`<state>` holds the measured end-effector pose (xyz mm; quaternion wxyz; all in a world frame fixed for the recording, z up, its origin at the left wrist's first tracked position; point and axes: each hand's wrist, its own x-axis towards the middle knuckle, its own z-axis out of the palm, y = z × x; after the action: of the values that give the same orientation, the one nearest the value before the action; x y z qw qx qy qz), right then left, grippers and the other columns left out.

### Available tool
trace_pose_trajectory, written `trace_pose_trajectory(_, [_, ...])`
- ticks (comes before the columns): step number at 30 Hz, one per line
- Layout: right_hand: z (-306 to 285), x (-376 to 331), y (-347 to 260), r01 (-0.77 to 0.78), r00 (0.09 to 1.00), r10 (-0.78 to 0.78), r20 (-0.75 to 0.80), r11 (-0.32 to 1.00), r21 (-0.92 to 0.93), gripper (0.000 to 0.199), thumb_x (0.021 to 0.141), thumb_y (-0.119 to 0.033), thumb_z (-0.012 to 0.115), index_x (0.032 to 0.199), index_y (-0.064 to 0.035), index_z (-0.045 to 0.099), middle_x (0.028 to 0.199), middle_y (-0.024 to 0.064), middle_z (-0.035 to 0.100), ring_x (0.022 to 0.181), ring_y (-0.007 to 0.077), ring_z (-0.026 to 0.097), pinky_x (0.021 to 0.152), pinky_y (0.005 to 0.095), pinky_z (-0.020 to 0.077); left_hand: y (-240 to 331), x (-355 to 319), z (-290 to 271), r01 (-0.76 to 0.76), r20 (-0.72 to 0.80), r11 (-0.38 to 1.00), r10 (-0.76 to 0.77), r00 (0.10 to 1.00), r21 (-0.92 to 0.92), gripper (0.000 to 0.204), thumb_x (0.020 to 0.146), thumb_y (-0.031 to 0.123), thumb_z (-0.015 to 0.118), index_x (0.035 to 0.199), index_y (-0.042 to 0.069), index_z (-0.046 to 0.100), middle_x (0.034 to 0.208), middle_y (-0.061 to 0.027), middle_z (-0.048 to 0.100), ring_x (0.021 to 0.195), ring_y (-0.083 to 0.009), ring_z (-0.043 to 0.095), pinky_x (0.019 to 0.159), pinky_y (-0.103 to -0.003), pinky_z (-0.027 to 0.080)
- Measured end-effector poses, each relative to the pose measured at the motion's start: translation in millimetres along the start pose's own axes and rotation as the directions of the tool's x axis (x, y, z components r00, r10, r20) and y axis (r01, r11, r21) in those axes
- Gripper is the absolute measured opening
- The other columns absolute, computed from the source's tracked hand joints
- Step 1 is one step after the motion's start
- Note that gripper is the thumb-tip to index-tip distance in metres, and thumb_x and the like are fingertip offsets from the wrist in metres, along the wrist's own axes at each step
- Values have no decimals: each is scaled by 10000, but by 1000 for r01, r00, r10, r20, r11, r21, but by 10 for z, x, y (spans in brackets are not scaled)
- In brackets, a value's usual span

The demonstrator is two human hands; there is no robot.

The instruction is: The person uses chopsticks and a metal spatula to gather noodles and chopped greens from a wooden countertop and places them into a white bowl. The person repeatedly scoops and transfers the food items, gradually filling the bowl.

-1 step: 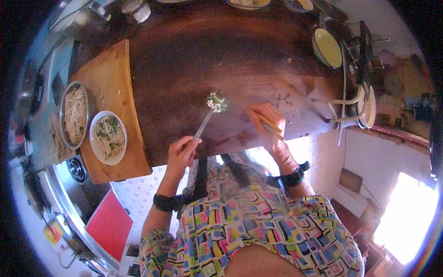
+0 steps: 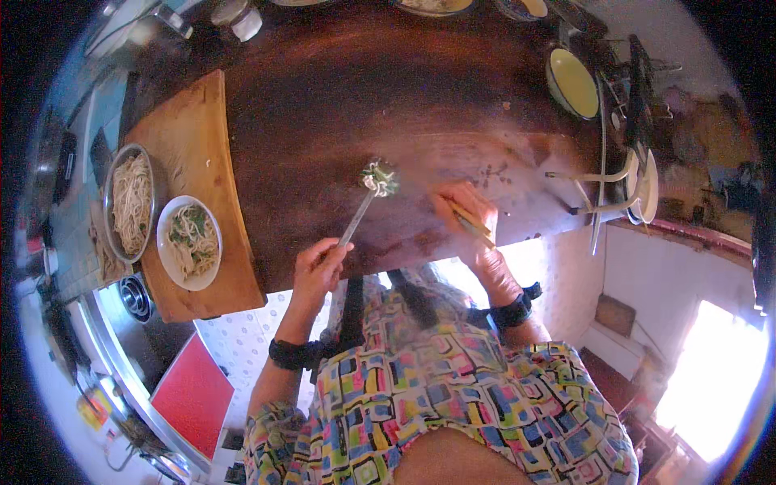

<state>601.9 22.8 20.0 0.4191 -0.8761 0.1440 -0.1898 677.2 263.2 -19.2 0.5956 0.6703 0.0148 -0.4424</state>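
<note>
My left hand [image 2: 315, 271] is closed around the handle of a metal ladle [image 2: 356, 222]. At the ladle's far end is a small heap of pale noodles with greens [image 2: 378, 179], which mostly hides its bowl. To the right, my right hand [image 2: 469, 212] is closed on a pair of light wooden chopsticks [image 2: 470, 226]; their tips cannot be made out in the haze. Steam drifts between the ladle and my right hand. At the left, a white bowl of noodles and greens [image 2: 167, 244] stands beside a metal basin of noodles [image 2: 110, 212].
Both bowls stand by a wooden board [image 2: 212, 149] on the dark brown table [image 2: 323, 89]. At the far right edge sits a basin, yellowish inside [image 2: 574, 85]. Pale curved handles [image 2: 602, 179] jut in at the right. A red panel [image 2: 194, 398] lies lower left.
</note>
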Motion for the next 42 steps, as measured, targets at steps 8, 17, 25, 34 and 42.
trace_pose_trajectory(8, [-141,88,-18,-33,999,34,16,997,-71,121,769,-77,636,875,-19,629,836,119,627,751,270,614,661,335,497,-54,53,34,-39,29,999,38,999,9,201,895,181,521,987,25,610,518,41,412,366,-36,342,346,-210,247])
trace_pose_trajectory(17, [-427,14,15,-1,992,-18,-124,988,-154,108,775,-108,640,859,-39,641,790,107,621,686,262,596,619,332,494,103,-113,10,-25,14,1000,24,1000,12,184,887,153,518,974,27,621,529,66,382,406,-14,282,378,-195,191])
trace_pose_trajectory(25, [-1034,-444,79,-304,897,239,-371,944,-129,121,818,-104,600,883,-6,630,802,68,630,701,104,557,615,248,459,353,-194,158,85,271,972,-145,952,219,170,879,162,536,968,38,613,575,84,398,447,-3,311,402,-171,209])
trace_pose_trajectory(34, [-1115,-1110,192,-457,829,376,-414,882,-113,103,826,-103,589,870,-19,629,815,73,629,705,142,584,620,264,478,191,221,661,-118,512,891,-139,848,437,204,881,221,541,939,45,625,645,50,470,559,-32,428,486,-187,341])
trace_pose_trajectory(42, [-996,-1373,157,-482,827,408,-387,868,-115,99,824,-103,577,886,-27,592,828,103,602,687,205,613,594,296,492,137,356,861,-10,495,896,-236,836,444,211,873,243,562,913,46,625,631,50,462,535,-29,414,451,-182,306])
